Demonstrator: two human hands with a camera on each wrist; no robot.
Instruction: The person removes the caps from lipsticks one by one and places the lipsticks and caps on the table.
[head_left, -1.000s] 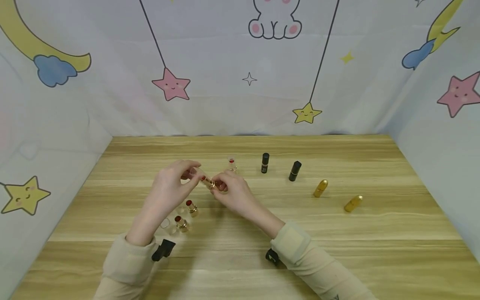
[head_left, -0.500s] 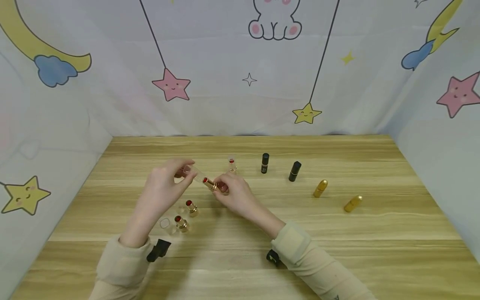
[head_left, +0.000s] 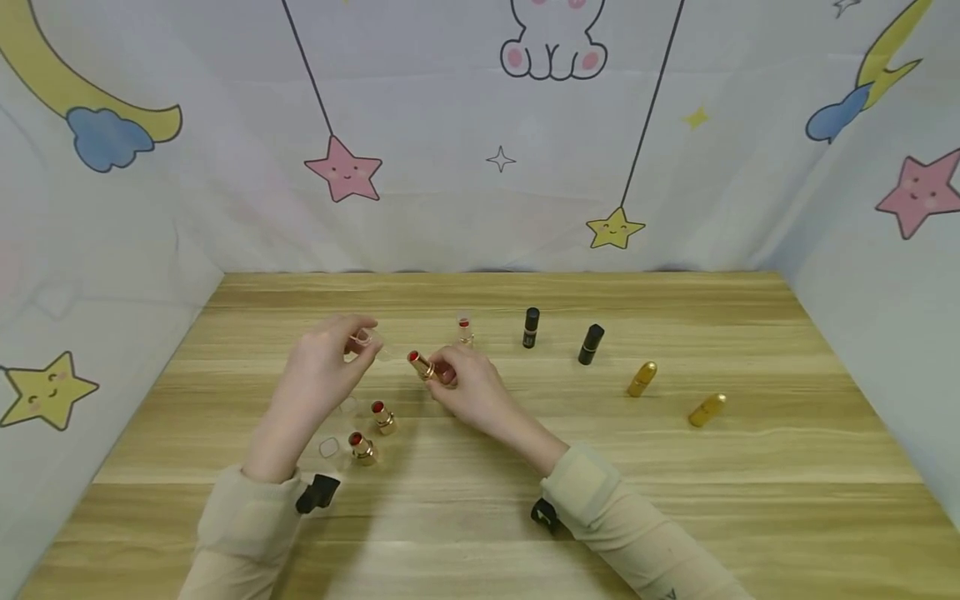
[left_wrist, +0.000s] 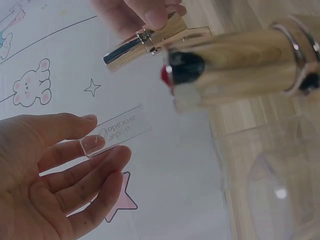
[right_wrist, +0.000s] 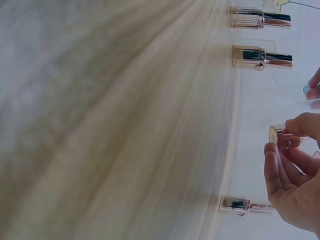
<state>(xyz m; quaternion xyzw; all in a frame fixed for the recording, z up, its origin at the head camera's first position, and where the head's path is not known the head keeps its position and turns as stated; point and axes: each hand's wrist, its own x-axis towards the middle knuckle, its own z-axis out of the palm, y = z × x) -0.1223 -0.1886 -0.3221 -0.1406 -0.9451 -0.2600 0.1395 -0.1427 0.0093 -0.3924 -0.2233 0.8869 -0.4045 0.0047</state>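
Left hand above table, starry walls

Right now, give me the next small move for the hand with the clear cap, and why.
Probably lower the clear cap in the left hand to the table: the lipstick in the right hand is uncapped and apart from it, and two uncapped lipsticks nearby already stand with loose caps beside them.
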